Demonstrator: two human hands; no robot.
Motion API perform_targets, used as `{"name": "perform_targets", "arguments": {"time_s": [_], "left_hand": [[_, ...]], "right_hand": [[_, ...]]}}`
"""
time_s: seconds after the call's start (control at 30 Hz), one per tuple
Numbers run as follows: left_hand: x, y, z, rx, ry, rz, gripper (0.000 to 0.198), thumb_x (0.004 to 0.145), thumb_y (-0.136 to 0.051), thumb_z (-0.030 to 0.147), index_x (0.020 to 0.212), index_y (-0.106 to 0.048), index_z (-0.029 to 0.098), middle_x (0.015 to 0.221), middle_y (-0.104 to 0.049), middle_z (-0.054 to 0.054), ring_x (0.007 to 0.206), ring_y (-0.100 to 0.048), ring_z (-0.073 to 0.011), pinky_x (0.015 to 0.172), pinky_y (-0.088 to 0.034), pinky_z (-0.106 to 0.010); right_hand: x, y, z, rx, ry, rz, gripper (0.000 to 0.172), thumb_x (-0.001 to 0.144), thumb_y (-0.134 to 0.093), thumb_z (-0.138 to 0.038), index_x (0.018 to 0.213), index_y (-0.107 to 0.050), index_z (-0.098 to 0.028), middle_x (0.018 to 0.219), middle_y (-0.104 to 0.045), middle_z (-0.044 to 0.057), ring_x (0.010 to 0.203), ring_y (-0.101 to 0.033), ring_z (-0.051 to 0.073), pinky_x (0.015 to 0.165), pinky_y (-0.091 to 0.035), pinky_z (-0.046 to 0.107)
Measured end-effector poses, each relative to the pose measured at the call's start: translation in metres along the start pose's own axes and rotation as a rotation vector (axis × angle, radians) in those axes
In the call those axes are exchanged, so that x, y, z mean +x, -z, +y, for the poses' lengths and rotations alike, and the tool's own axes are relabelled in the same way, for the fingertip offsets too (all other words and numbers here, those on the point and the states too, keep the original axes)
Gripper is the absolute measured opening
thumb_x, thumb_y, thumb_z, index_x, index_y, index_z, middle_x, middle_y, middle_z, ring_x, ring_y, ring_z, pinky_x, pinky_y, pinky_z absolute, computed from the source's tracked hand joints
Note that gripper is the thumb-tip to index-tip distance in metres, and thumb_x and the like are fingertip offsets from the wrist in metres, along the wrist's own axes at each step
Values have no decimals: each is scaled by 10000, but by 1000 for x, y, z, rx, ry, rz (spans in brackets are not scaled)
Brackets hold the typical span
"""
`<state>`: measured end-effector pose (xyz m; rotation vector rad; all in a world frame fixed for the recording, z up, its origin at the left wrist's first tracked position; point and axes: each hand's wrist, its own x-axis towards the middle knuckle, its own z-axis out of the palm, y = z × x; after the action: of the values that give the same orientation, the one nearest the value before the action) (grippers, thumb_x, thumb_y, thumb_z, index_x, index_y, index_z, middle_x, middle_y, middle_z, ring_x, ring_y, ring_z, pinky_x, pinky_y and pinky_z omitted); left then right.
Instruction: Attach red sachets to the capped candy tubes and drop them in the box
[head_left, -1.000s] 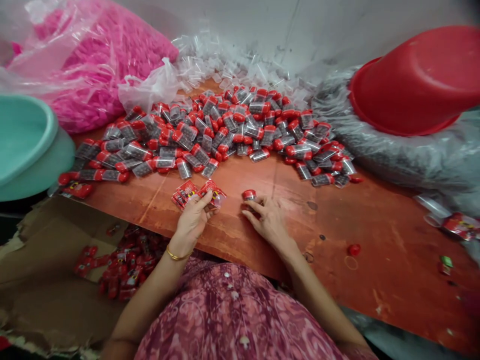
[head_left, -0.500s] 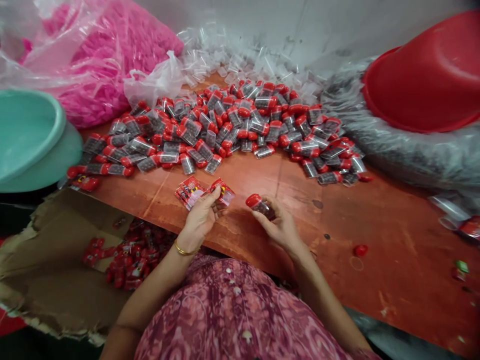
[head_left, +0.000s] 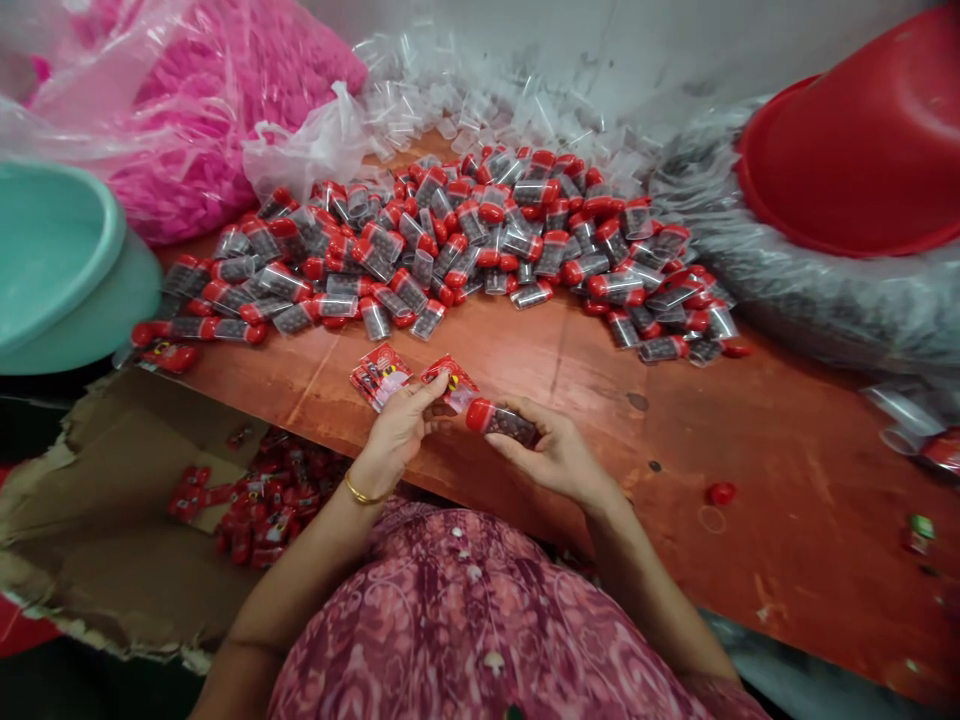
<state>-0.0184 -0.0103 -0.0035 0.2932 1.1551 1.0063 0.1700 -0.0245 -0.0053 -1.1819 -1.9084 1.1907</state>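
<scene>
My left hand (head_left: 405, 425) pinches a red printed plastic sleeve (head_left: 456, 380) between thumb and fingers. In my right hand (head_left: 555, 450) is a small clear container (head_left: 506, 422) with a red cap and dark pieces inside, lying on its side with the cap toward the sleeve. The cap is close by the sleeve's right edge; I cannot tell if they touch. A stack of similar red printed sleeves (head_left: 381, 375) lies on the table just beyond my left hand.
Red-capped containers (head_left: 450, 240) are heaped across the brown table (head_left: 585, 380), with clear empty tubes (head_left: 480, 100) behind. A pink-filled bag (head_left: 202, 120) and green tubs (head_left: 60, 270) stand left; a red tub (head_left: 855, 150) is right. Below, a cardboard box (head_left: 135, 540) holds red-wrapped pieces.
My right hand has brought the container left, toward the sleeve, and turned it nearer to level. My left hand keeps its pinch on the sleeve. The view has shifted slightly.
</scene>
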Motion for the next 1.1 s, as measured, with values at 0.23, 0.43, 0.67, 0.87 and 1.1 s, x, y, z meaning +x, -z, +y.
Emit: {"name": "perform_targets", "arguments": {"time_s": [0.23, 0.43, 0.67, 0.87, 1.1], "left_hand": [[-3, -3, 1, 50, 9, -31, 311, 563, -784, 401, 673, -656, 139, 614, -675, -16, 528, -608, -117, 491, -476, -208], [-5, -6, 2, 97, -23, -35, 379, 478, -816, 424, 655, -667, 124, 597, -677, -20, 524, -597, -112, 517, -478, -212], [-5, -17, -12, 12, -172, 4, 419, 431, -827, 416, 677, -659, 122, 632, -677, -9, 557, -588, -105, 579, -467, -227], [-1, -17, -21, -21, -247, 34, 386, 438, -841, 328, 660, -600, 124, 594, -630, 33, 539, -548, -68, 571, -428, -199], [-2, -22, -17, -144, -199, 13, 395, 402, -853, 231, 705, -624, 123, 680, -675, 12, 611, -596, -83, 644, -460, -213]], "right_hand": [[-1, 1, -2, -2, -16, -25, 259, 800, -575, -283, 1041, -620, -199, 890, -658, 17, 742, -600, 150, 688, -477, 251], [3, 1, -3, 19, -25, -44, 243, 787, -583, -266, 1011, -634, -188, 869, -666, 18, 726, -598, 147, 676, -475, 245], [4, -21, -1, 220, -103, 194, 242, 760, -610, -298, 975, -610, -187, 861, -657, 30, 728, -593, 153, 675, -480, 268], [6, -31, 1, 310, -72, 218, 213, 771, -613, -309, 956, -586, -206, 811, -633, 5, 690, -565, 130, 635, -468, 244], [14, -48, 5, 312, -43, 384, 219, 801, -590, -293, 1005, -559, -220, 913, -629, 20, 804, -588, 144, 751, -484, 275]]}}
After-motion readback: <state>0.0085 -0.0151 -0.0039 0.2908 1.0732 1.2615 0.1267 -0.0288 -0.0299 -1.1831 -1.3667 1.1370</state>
